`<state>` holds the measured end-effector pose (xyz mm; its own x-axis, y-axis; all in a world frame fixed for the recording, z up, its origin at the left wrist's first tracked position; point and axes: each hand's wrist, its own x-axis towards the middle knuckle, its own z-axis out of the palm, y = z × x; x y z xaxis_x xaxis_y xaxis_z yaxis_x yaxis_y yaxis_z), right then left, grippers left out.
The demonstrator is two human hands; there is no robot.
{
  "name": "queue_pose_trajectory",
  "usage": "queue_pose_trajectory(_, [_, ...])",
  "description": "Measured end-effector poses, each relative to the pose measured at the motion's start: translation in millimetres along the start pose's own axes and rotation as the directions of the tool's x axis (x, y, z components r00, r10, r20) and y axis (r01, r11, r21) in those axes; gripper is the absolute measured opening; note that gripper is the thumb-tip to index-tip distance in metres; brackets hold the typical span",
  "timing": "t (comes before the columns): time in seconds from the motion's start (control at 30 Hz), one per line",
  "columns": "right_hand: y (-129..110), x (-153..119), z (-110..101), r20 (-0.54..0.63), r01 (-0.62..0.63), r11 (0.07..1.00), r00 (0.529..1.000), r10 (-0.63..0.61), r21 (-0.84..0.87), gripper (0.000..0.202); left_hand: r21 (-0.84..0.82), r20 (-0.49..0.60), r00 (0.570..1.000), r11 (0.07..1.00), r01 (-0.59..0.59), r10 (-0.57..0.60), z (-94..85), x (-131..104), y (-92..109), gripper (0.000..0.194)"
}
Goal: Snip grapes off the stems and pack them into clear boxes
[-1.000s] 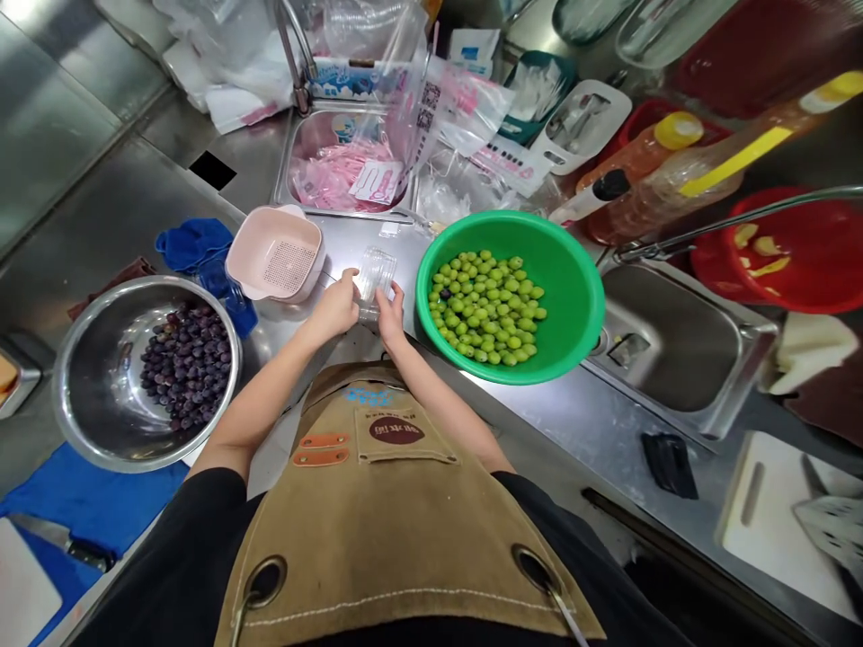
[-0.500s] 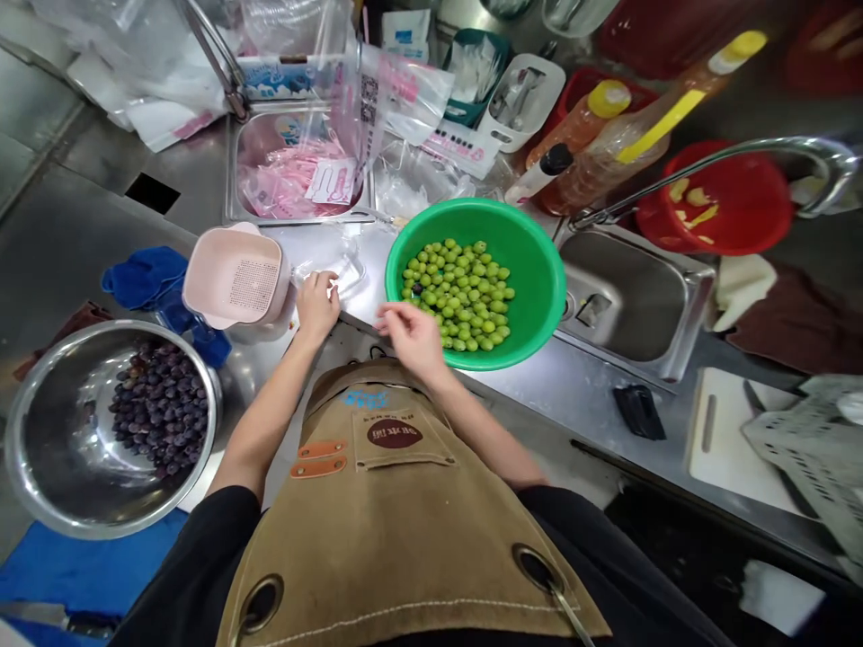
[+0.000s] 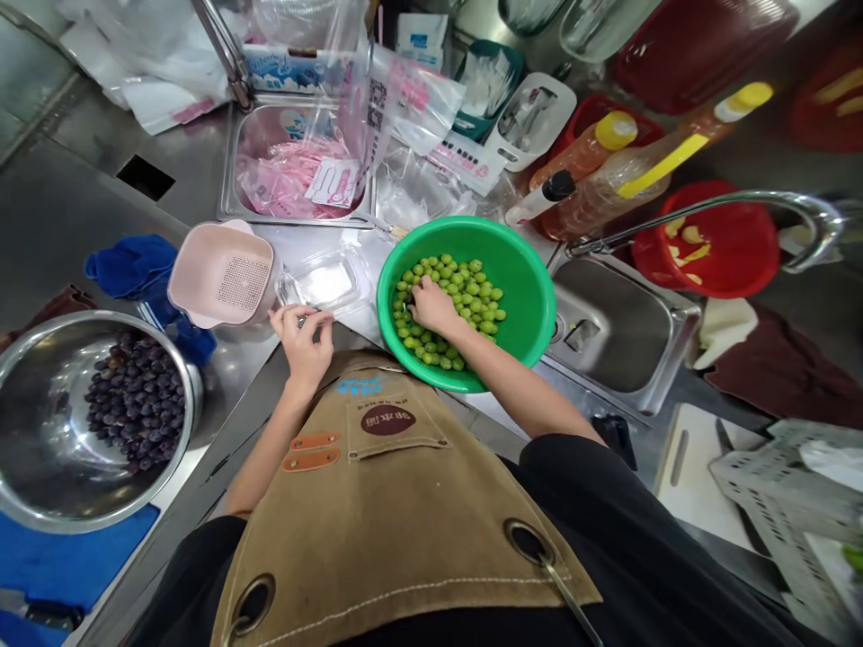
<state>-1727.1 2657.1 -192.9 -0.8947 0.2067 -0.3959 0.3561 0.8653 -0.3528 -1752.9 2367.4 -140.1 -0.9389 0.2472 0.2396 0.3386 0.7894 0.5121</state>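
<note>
My right hand (image 3: pixel 435 307) reaches into a green bowl (image 3: pixel 536 288) that holds many green grapes (image 3: pixel 475 301). Its fingers are closed at the left side of the pile, around a small dark grape (image 3: pixel 408 300) that shows at the fingertips. My left hand (image 3: pixel 306 344) hovers before the counter's front edge with bent fingers apart and nothing visible in them. Just beyond it on the counter lies a clear plastic container (image 3: pixel 324 280), open side up. A pink basin with a strainer base (image 3: pixel 222 270) stands left of the container.
A steel bowl (image 3: pixel 185 404) with dark grapes (image 3: pixel 138 404) stands at the left, near blue cloths (image 3: pixel 131 267). Behind is a small sink with pink packets (image 3: pixel 297 175). At the right are a second sink (image 3: pixel 620 314), a faucet (image 3: pixel 742 199), bottles (image 3: pixel 593 148) and a cutting board (image 3: pixel 705 476).
My right hand has moved from outside the green bowl's left rim into the grapes. My left hand has drawn back from the clear container, toward me. The view has shifted slightly.
</note>
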Motion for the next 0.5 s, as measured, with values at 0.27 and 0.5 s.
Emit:
queue_pose_trajectory(0.27, [7.2, -34.0, -35.8, -0.019, 0.034, 0.094, 0.987, -0.158, 0.995, 0.060, 0.051, 0.006, 0.998, 0.997, -0.065, 0.065, -8.3, 7.0, 16.6, 0.016])
queue_pose_trajectory(0.5, [-45.6, -38.8, -55.0, -0.051, 0.108, 0.151, 0.939, -0.339, 0.983, 0.049, -0.050, 0.107, 0.981, 0.986, -0.157, 0.162, -26.9, 5.8, 16.7, 0.016])
